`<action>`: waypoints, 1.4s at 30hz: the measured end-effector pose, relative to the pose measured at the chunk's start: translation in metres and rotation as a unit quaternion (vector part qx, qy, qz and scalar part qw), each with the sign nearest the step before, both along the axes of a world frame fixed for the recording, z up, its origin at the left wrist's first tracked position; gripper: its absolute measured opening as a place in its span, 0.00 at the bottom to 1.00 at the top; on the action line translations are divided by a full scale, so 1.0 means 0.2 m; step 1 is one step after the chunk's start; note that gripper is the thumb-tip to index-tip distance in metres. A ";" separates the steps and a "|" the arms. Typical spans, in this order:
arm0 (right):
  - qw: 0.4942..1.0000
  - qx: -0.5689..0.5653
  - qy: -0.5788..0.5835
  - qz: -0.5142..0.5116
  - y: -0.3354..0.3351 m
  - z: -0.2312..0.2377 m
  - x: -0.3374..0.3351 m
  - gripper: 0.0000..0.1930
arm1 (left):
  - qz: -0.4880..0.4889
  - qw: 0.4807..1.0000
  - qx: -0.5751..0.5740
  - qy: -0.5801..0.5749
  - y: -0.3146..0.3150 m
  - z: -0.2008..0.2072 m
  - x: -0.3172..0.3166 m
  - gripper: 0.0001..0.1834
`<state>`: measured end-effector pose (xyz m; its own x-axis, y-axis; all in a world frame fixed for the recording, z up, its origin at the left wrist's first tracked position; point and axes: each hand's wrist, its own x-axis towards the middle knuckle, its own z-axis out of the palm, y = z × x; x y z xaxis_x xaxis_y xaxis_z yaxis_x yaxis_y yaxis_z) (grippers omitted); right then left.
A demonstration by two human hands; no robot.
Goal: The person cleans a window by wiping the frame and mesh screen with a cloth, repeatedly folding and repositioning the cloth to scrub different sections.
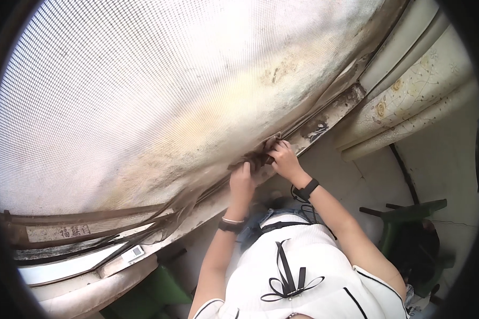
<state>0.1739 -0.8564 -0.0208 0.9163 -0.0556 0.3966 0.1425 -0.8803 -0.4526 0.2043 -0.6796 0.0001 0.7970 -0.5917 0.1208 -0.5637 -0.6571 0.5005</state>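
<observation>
A large mesh window screen (159, 101) fills the upper left, its lower part sagging over the windowsill. At the sill, a bunch of dark brown cloth-like material (255, 158), perhaps the screen's edging, lies gathered between my hands. My left hand (242, 185) is closed in a pinch on the left end of this bunch. My right hand (285, 161), a little farther and to the right, grips its other end with bent fingers. The exact hold of the fingertips is partly hidden. Dark bands circle both wrists.
The worn windowsill (324, 119) slants up to the right, with debris on it. A floral curtain (404, 93) hangs at the right. Green chairs (410, 212) stand below right and lower left. A small white device (133, 253) sits on the left sill.
</observation>
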 end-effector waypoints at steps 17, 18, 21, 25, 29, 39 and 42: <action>0.987 0.079 0.029 0.137 0.46 0.05 0.07 0.06 | 0.259 0.956 -0.114 -0.071 0.35 -0.06 -0.09 0.16; 0.978 0.092 0.041 0.183 0.51 0.06 0.07 0.07 | 0.280 0.950 -0.120 -0.061 0.40 -0.06 -0.11 0.15; 0.950 0.125 0.033 0.286 0.68 -0.01 0.06 0.07 | 0.337 0.933 -0.124 -0.038 0.50 -0.05 -0.15 0.14; 0.943 0.119 0.064 0.305 0.76 -0.06 0.08 0.08 | 0.379 0.911 -0.155 -0.037 0.56 -0.06 -0.19 0.13; 0.938 0.132 0.053 0.316 0.68 -0.05 0.10 0.10 | 0.351 0.926 -0.142 0.003 0.53 -0.08 -0.20 0.14; 0.962 0.129 -0.007 0.242 0.30 0.03 0.05 0.07 | 0.135 0.974 -0.167 0.066 0.22 0.04 -0.08 0.17; 0.973 0.093 -0.030 0.209 0.14 0.03 0.03 0.08 | 0.059 0.981 -0.179 0.054 0.09 0.04 -0.01 0.18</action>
